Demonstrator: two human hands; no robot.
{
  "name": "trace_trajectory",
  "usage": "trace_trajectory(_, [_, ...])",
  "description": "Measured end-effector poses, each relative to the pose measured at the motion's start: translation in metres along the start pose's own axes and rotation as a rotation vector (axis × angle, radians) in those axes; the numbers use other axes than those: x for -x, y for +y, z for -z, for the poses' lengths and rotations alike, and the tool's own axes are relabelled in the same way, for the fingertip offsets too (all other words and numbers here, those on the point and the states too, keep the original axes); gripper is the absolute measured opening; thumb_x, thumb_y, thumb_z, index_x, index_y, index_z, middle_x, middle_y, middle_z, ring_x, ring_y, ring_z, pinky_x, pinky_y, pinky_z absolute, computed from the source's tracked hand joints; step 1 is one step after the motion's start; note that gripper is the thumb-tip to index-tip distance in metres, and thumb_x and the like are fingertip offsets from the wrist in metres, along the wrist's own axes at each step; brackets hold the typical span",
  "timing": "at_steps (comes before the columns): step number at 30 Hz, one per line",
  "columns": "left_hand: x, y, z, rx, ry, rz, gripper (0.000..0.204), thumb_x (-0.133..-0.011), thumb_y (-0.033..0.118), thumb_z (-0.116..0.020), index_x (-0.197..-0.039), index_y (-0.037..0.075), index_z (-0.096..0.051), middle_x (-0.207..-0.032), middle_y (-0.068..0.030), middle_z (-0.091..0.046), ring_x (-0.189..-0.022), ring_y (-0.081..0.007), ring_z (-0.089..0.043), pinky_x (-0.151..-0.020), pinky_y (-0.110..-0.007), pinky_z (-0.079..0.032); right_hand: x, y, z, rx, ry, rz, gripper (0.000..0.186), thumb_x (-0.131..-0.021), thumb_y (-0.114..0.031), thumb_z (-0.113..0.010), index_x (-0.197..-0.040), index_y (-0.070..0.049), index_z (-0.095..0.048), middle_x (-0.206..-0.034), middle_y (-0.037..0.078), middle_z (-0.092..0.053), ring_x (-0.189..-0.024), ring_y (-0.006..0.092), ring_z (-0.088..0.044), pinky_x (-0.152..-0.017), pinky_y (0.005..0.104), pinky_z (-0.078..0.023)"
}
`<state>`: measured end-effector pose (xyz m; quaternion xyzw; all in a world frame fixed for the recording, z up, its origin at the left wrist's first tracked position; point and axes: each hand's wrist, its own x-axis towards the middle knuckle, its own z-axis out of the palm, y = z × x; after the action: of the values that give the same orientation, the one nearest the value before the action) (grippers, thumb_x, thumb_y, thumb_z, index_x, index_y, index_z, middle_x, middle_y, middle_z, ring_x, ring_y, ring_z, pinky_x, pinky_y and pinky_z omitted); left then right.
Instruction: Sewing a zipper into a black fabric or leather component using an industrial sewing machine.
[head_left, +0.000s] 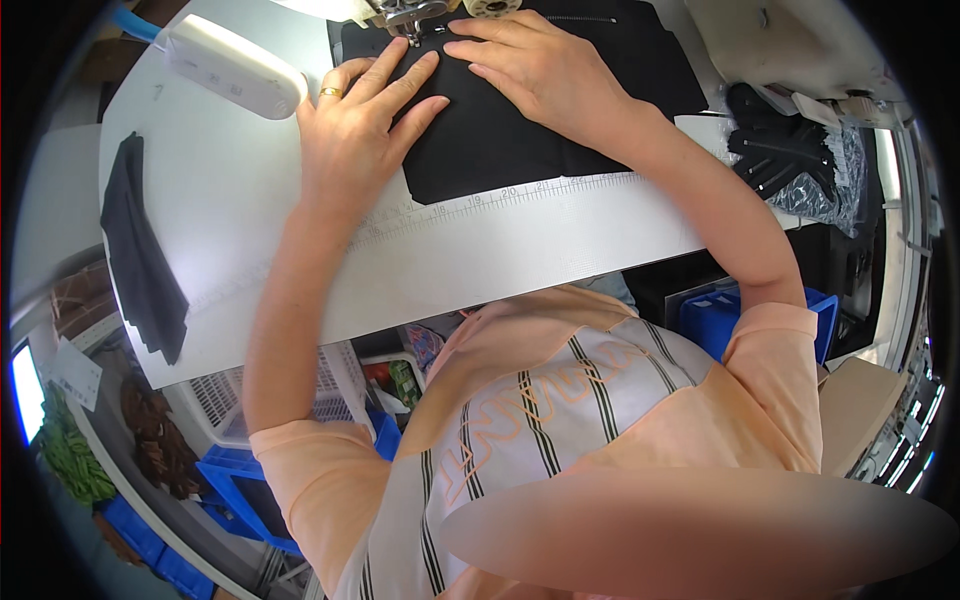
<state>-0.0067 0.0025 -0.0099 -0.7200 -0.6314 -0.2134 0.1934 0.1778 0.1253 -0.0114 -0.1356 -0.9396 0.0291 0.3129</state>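
Note:
A piece of black fabric (490, 130) lies flat on the white sewing table, its far part under the presser foot of a sewing machine (412, 18). My left hand (365, 115) rests on the fabric's left edge, fingers spread, a gold ring on one of them. On the right side of the foot, my right hand (545, 75) lies on the same fabric with its fingers stretched toward the needle. Neither hand grips anything. A zipper (580, 19) shows along the fabric's far side. The machine's head is cut off by the top of the view.
A white lamp-like device (235, 68) stands left of my left hand. A folded black cloth strip (140, 250) lies at the table's left edge. Black zippers (785, 150) in clear plastic sit at right. Below are a white basket (335, 385) and a blue crate (705, 315).

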Motion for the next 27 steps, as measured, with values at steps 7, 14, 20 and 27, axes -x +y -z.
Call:
trace_trajectory(7, [-0.003,0.001,0.005,0.125,0.030,-0.017,0.036,-0.076,0.030,-0.077,-0.108,0.015,-0.073,-0.117,-0.0061,-0.068,-0.095,-0.0226,-0.061,-0.070,-0.033,-0.054,-0.005,0.011,0.019,-0.047,-0.160,-0.068,0.028,-0.089,-0.025,-0.061,-0.111,-0.008,-0.067,-0.122,0.006,-0.064,-0.111,0.0230,-0.059,-0.093,0.0349,-0.050])
trace_trajectory(14, [-0.004,0.002,0.006,0.180,0.023,-0.005,0.033,-0.078,0.024,-0.076,-0.110,0.015,-0.072,-0.119,-0.0049,-0.066,-0.099,-0.0220,-0.061,-0.081,-0.038,-0.053,-0.026,0.052,0.092,-0.081,-0.736,-0.662,0.053,-0.081,-0.039,-0.071,-0.116,0.000,-0.063,-0.114,0.019,-0.064,-0.108,0.0272,-0.060,-0.094,0.0395,-0.048])
trace_trajectory(20, [0.001,0.008,0.027,0.350,-0.131,-0.044,0.046,-0.090,-0.004,-0.051,-0.134,0.009,-0.054,-0.134,-0.0070,-0.057,-0.117,-0.0276,-0.056,-0.102,-0.047,-0.039,0.052,-0.033,0.091,-0.751,-0.466,-0.468,0.037,-0.095,-0.028,-0.059,-0.078,0.003,-0.047,-0.057,0.014,-0.043,-0.054,0.0184,-0.039,-0.054,0.0371,-0.039])
trace_trajectory(27, [0.009,0.098,0.055,0.241,-0.432,-0.255,0.052,-0.092,0.018,-0.059,-0.142,0.018,-0.047,-0.153,-0.0074,-0.033,-0.141,-0.0302,-0.029,-0.109,-0.053,-0.029,0.179,-0.127,0.143,-1.136,-0.337,-0.767,0.028,-0.097,-0.021,-0.056,-0.101,0.006,-0.060,-0.079,0.019,-0.065,-0.073,0.0311,-0.064,-0.066,0.0391,-0.047])
